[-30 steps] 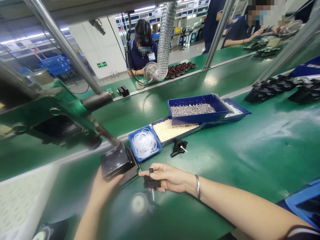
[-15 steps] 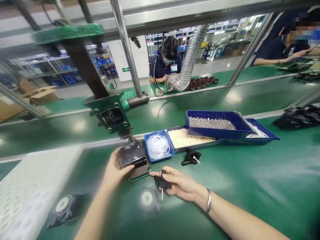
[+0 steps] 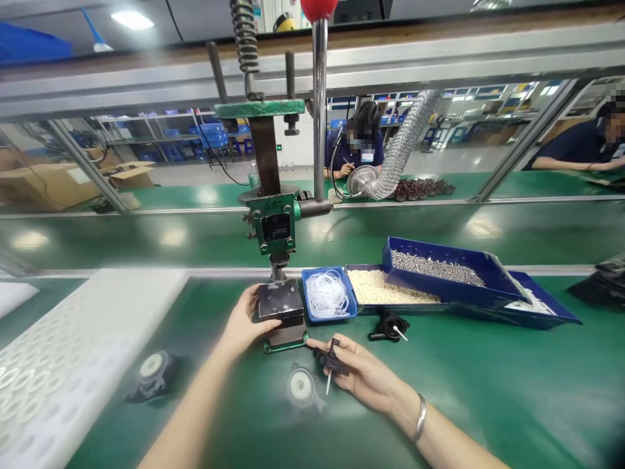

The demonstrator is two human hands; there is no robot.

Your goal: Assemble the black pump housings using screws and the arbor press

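My left hand (image 3: 247,322) is wrapped round the side of a black metal block (image 3: 280,299), its thumb along the front edge. The block sits on the base of a green hand press (image 3: 277,225), under the ram. My right hand (image 3: 364,371) grips a small black plastic part (image 3: 333,358) with a thin white pin pointing down from it, near the base's front right corner. A similar black part (image 3: 389,326) with a white pin lies on the bench to the right. Two more dark parts with pale round discs, one on the left (image 3: 152,366) and one in front (image 3: 301,385), look blurred.
Behind my right hand stand a blue tray of clear plastic rings (image 3: 354,306), a bin of cream-coloured pieces (image 3: 390,290) and a tilted blue bin of metal pins (image 3: 439,260). A white sheet with round holes (image 3: 97,339) covers the left. Co-workers sit across the bench.
The view has levelled and tilted up, so the press's red knob and spring now show. Both hands keep hold of the same things, with little visible movement.
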